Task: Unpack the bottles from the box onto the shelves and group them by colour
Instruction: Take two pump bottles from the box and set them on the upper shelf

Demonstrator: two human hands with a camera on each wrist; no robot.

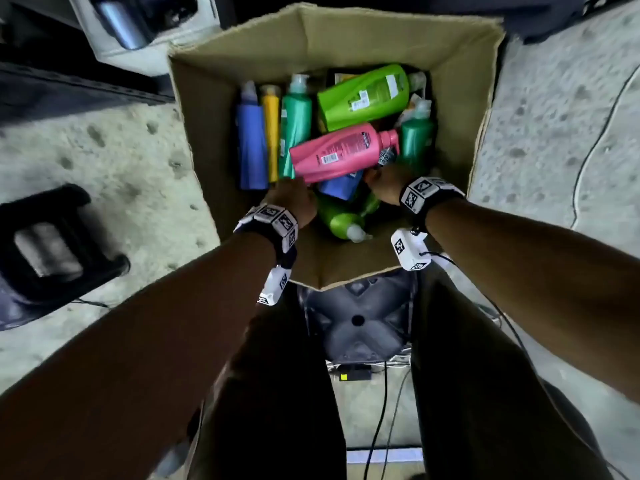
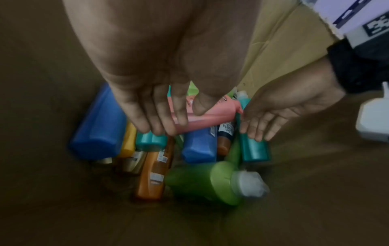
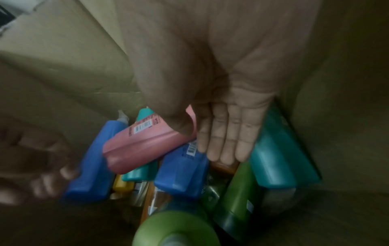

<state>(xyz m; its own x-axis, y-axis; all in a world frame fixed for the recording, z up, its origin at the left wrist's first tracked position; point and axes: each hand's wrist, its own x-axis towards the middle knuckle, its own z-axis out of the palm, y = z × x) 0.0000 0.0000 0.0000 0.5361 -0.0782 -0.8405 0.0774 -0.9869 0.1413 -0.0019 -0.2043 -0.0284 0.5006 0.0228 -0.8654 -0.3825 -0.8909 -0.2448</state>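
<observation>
An open cardboard box holds several bottles lying in a heap. A pink bottle lies crosswise on top, below a light green one. Blue, yellow and teal bottles line the left side, and another teal bottle is at the right. My left hand reaches in at the pink bottle's base with straight fingers and its thumb lying over the pink bottle. My right hand is beside the bottle's neck end, its palm flat and fingers straight, next to the pink bottle.
A second blue bottle, an orange one and a green bottle with a white cap lie lower in the heap. The box stands on a dark stool. A black stool stands at the left, and cables cross the concrete floor.
</observation>
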